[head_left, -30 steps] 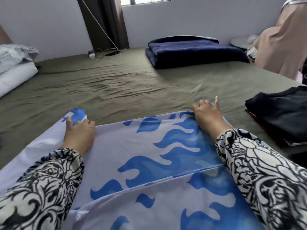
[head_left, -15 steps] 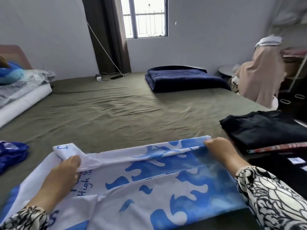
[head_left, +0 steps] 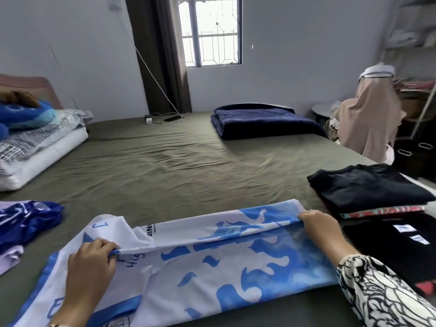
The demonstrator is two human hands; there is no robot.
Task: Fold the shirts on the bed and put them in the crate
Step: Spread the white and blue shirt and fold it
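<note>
- Broadly: olive bed sheet (head_left: 165, 171) spans the room; window (head_left: 210, 31) on far wall, folded navy blanket (head_left: 264, 121) far centre.
- Blue-and-white flame shirt (head_left: 212, 260) lies near centre, its far edge lifted, probably for folding over.
- Left hand (head_left: 90, 263) and right hand (head_left: 318, 226) each pinch that edge, fingers curled.
- Folded black shirts (head_left: 368, 187) stacked right; crate not identifiable.

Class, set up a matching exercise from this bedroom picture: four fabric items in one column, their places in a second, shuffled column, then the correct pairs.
Items
1. white-and-blue shirt
2. navy blanket
3. black folded clothes
4. crumpled blue garment

Places
A. far side of the bed, below the window
B. left edge
C. gripped by both hands
D. right edge

Pairs: 1-C, 2-A, 3-D, 4-B
</note>
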